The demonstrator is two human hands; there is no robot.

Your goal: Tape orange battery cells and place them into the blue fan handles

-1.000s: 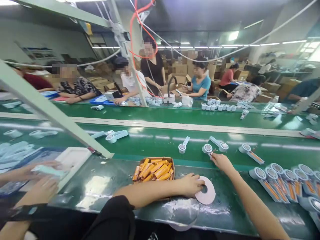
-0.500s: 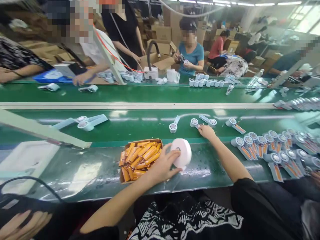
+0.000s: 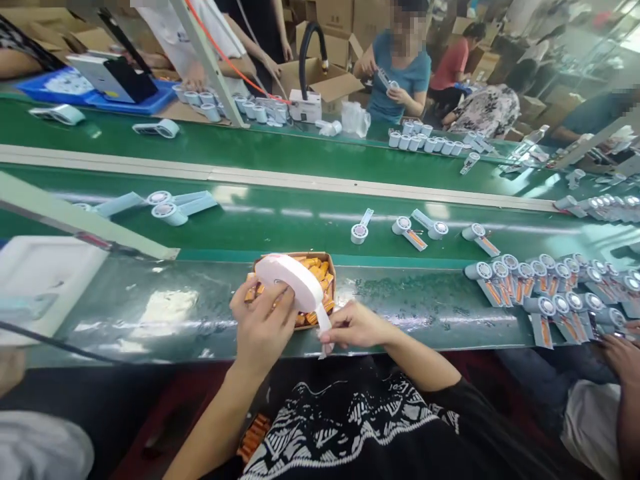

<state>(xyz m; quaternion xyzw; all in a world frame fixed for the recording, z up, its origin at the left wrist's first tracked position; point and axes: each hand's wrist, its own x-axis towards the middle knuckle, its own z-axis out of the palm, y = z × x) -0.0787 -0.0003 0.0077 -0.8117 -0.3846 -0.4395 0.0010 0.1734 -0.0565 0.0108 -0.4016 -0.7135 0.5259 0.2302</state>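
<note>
My left hand (image 3: 265, 323) grips a wide roll of white tape (image 3: 295, 277), tilted above a cardboard box of orange-wrapped cells (image 3: 323, 272). A short strip hangs off the roll's lower right side. My right hand (image 3: 357, 325) pinches the free end of that strip between thumb and fingers, near the bench's front edge. Beyond, on the green belt, lies a pale blue handheld fan body (image 3: 413, 235) with an orange cell in its handle. Another fan body (image 3: 360, 232), its handle pointing away, rests left of it.
Rows of fan bodies with orange cells (image 3: 545, 277) crowd the bench at right. A slanted metal post (image 3: 90, 220) and a white tray (image 3: 65, 267) stand at left. Co-workers sit across the belt. A person's hand (image 3: 620, 353) is at the right edge.
My right hand has left the fan body on the belt and come back to the tape. The roll has moved left over the box, and a strip now extends from it. The view has tilted down.
</note>
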